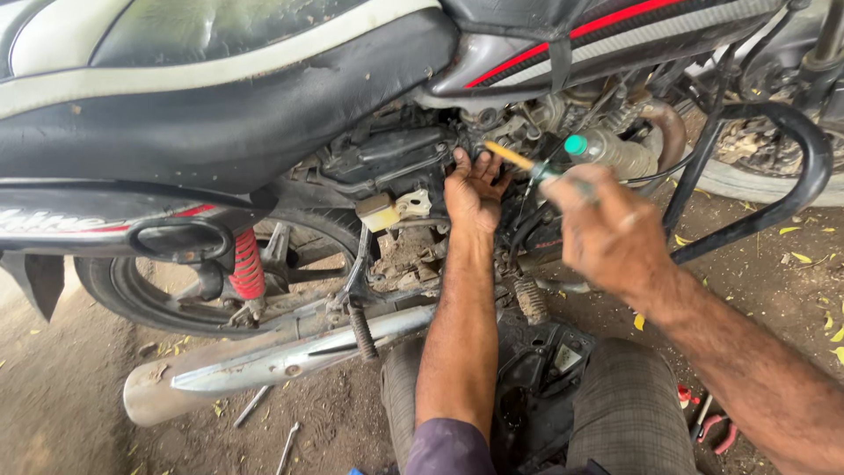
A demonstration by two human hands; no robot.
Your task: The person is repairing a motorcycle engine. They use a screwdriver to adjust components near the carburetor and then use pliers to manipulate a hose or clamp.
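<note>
Right hand [607,236] clamped on light, rigid screwdriver [527,164], best gripped at handle, tip toward 10 o'clock; left hand [473,189] spread on motorcycle engine [396,158].

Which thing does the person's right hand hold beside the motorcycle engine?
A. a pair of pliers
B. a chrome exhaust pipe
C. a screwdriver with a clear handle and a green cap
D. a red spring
C: the right hand grips the screwdriver, whose clear handle ends in a green cap; the left hand rests at the engine parts.
</note>
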